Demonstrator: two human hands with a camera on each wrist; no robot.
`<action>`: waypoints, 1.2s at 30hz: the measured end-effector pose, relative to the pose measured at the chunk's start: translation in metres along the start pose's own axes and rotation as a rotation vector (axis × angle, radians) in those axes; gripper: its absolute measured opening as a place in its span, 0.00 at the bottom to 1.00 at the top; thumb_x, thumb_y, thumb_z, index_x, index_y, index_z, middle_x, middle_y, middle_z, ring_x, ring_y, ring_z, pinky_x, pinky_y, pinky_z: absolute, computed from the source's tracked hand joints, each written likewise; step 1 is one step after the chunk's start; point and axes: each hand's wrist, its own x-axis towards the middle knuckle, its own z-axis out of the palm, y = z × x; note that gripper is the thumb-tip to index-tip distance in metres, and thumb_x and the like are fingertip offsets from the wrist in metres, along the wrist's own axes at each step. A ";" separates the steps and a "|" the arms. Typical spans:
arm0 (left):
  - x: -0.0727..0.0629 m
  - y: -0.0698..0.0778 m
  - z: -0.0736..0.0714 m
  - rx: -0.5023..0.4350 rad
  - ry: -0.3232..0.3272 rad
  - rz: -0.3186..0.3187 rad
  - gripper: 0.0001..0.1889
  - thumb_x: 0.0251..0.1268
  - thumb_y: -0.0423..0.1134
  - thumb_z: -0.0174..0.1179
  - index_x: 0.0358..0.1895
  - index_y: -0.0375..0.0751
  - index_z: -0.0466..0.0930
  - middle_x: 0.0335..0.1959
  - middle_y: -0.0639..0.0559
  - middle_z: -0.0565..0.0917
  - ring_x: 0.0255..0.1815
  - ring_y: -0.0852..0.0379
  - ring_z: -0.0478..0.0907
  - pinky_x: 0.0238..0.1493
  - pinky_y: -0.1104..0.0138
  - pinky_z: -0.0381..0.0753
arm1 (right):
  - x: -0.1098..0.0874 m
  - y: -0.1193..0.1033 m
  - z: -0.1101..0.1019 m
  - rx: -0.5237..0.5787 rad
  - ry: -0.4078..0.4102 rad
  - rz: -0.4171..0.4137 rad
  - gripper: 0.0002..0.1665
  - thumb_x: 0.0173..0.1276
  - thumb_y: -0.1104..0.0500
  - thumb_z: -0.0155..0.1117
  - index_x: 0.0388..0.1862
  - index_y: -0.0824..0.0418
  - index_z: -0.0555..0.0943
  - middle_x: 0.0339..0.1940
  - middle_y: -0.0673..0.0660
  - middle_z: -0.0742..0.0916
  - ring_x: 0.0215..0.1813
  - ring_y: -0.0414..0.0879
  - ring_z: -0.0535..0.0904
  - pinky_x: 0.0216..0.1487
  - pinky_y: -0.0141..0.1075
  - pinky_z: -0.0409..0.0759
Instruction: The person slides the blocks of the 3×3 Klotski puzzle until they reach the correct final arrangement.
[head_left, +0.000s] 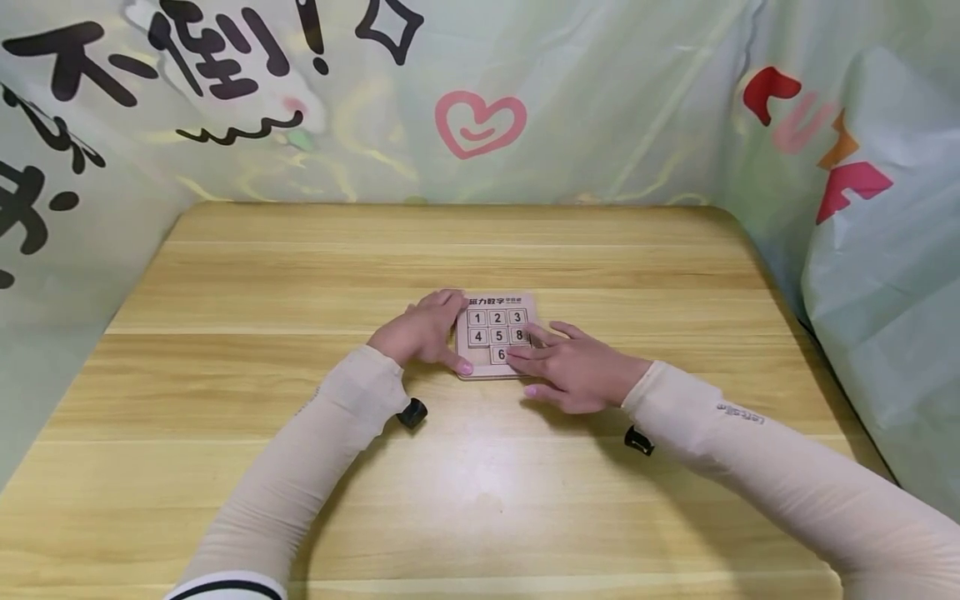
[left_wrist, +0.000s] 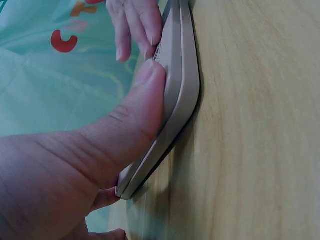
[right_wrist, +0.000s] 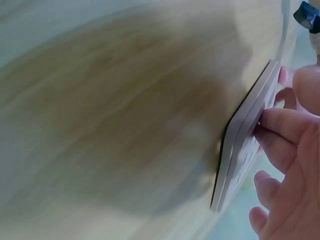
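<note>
A small beige number sliding puzzle (head_left: 474, 367) lies flat on the table, its printed heading toward the far side. Its square tiles show 1, 2, 3 in the top row and 4, 5, 8 below. In the bottom row the left slot is bare, a 6 tile (head_left: 498, 355) sits in the middle, and fingers cover the right slot. My left hand (head_left: 429, 327) holds the puzzle's left side, thumb (left_wrist: 147, 95) on the near corner and fingers by the far corner. My right hand (head_left: 573, 367) touches the tiles at the lower right with extended fingertips (right_wrist: 270, 117).
A wooden table (head_left: 480, 500) spreads around the puzzle. Printed curtains (head_left: 600, 108) hang along its back and sides. A black wrist device (head_left: 412, 413) sits under the left cuff and another one (head_left: 639, 440) under the right cuff.
</note>
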 end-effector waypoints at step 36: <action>-0.002 -0.001 0.000 0.005 0.008 0.013 0.60 0.41 0.60 0.74 0.76 0.38 0.50 0.77 0.41 0.49 0.77 0.42 0.44 0.71 0.40 0.45 | 0.030 0.001 -0.001 0.016 0.025 0.036 0.33 0.77 0.44 0.46 0.73 0.61 0.66 0.72 0.57 0.70 0.76 0.59 0.52 0.73 0.59 0.51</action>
